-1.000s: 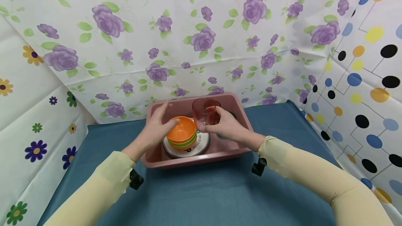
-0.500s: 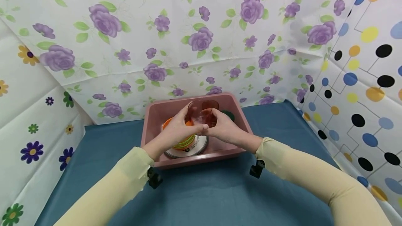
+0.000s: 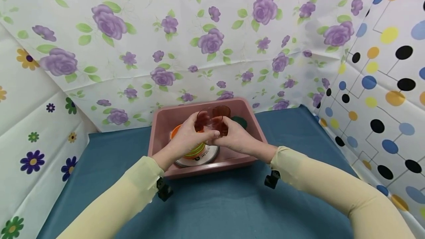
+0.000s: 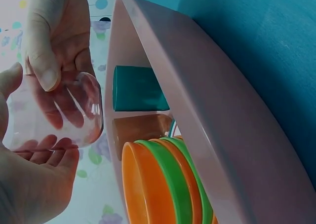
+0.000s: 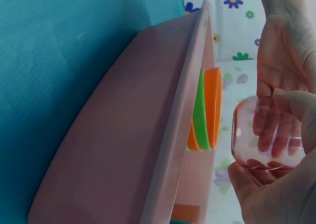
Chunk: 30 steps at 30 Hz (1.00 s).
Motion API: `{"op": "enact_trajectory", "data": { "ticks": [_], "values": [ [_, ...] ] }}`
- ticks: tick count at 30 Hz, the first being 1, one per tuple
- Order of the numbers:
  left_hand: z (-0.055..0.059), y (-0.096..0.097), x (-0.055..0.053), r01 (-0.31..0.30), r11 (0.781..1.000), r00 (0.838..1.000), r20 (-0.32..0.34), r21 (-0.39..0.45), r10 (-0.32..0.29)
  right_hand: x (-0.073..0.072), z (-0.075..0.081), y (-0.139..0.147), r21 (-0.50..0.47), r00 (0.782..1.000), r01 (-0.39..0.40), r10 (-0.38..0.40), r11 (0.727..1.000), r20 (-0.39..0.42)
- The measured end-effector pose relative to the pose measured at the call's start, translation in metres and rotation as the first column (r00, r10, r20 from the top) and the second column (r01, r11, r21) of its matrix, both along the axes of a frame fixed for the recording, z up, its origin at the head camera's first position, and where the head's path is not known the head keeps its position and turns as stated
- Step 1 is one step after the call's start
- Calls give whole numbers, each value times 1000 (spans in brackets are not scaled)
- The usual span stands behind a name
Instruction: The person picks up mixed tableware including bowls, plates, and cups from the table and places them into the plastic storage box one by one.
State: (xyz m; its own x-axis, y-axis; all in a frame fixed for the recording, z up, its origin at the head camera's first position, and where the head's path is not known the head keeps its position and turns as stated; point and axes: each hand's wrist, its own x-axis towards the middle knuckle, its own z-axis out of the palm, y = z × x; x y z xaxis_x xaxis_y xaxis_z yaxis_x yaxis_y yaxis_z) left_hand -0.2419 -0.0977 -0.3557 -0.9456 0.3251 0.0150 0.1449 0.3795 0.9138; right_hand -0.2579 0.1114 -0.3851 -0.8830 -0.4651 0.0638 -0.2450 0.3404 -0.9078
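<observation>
A clear pinkish drinking glass (image 3: 210, 119) is held up over the pink tub (image 3: 207, 169), between both hands. From its left side my left hand (image 3: 186, 135) grips it, thumb in front and fingers curled behind. My right hand (image 3: 240, 137) holds the opposite side in the same way. Through the transparent wall of the glass (image 4: 91, 103) fingers show in the left wrist view. Below the left hand, a stack of orange and green bowls (image 4: 136, 179) sits on a white plate (image 3: 202, 156) in the tub, partly hidden by that hand.
Behind the right hand in the tub stand a brown cup (image 3: 223, 111) and a dark green cup (image 3: 239, 121). Under the tub lies a blue tablecloth (image 3: 219, 205). A flowered sheet (image 3: 186, 47) hangs right behind the tub, with patterned sheets at both sides.
My left hand has come across from above the bowls to the right and taken hold of the glass. The right hand has kept its grip, with the glass shifted slightly left.
</observation>
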Motion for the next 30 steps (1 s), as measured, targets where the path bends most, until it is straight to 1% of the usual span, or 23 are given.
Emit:
{"op": "enact_trajectory", "data": {
  "ticks": [3,9,14,17,19,22,24,27,29,30],
  "values": [
    [0,1,0,-3,1000,1000,-4,-13,3,0,1,4,31,1000,-16,16,999,-15],
    [1,2,-1,-8,1000,1000,-5,-8,8,-1,1,19,115,1000,-1,5,993,-30],
    [1,0,-2,-21,1000,1000,-10,-8,21,-5,-2,38,105,999,28,-24,994,-44],
    [0,-2,-3,-19,1000,1000,-13,-7,19,-11,-3,49,91,995,77,-71,993,-68],
    [0,-2,-3,-22,1000,1000,-14,-11,22,-16,-2,57,99,989,130,-122,987,-82],
    [0,-2,-2,-24,999,1000,-19,-22,24,-26,-4,71,149,973,221,-206,964,-105],
    [0,-2,-2,-26,999,999,-22,-29,26,-33,-7,80,190,963,260,-240,947,-120],
    [0,-2,-1,-21,999,1000,-23,-30,21,-44,-14,92,241,956,292,-276,926,-96],
    [-1,-2,-1,-14,1000,1000,-21,-26,14,-50,-19,98,251,956,291,-289,923,-45],
    [-1,-1,-1,-8,1000,1000,-19,-19,8,-53,-22,100,248,956,286,-294,925,-6]
  ]
}}
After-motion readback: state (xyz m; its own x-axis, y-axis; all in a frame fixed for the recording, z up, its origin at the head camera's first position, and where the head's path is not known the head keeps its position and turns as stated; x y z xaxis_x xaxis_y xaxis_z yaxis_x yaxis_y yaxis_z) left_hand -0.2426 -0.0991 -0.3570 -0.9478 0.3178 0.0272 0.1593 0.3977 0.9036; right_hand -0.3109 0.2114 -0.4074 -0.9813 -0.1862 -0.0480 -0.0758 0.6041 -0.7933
